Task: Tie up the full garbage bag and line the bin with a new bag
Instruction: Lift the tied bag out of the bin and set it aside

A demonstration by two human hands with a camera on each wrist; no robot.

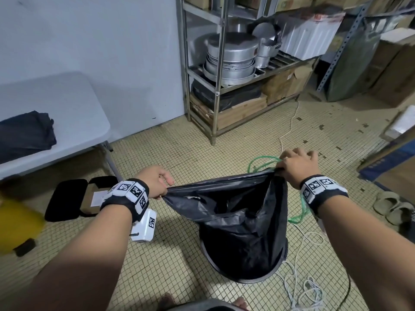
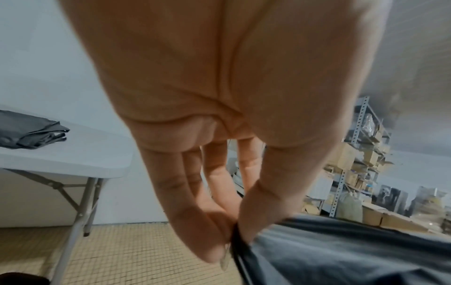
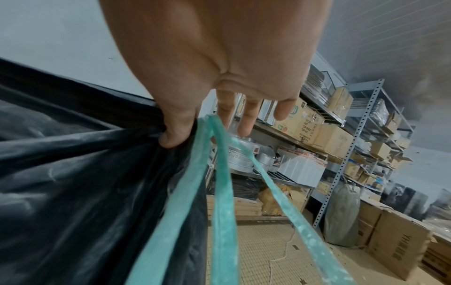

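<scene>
We see left hand (image 1: 155,181) pinching left edge of black plastic garbage bag (image 1: 235,212), thumb and fingers (image 2: 212,237) closed on rim. Right hand (image 1: 298,167) grip pinches right edge plus green plastic cord (image 3: 219,192); other fingers loose. Bag mouth stretched between hands, lower part inside round black bin (image 1: 253,278) on beige mosaic-tiled floor (image 1: 168,254). White folding surface (image 1: 67,113) at left carries folded dark bag (image 1: 27,133). Steel rack (image 1: 217,63) behind holds stacked aluminium pans (image 1: 231,59).
</scene>
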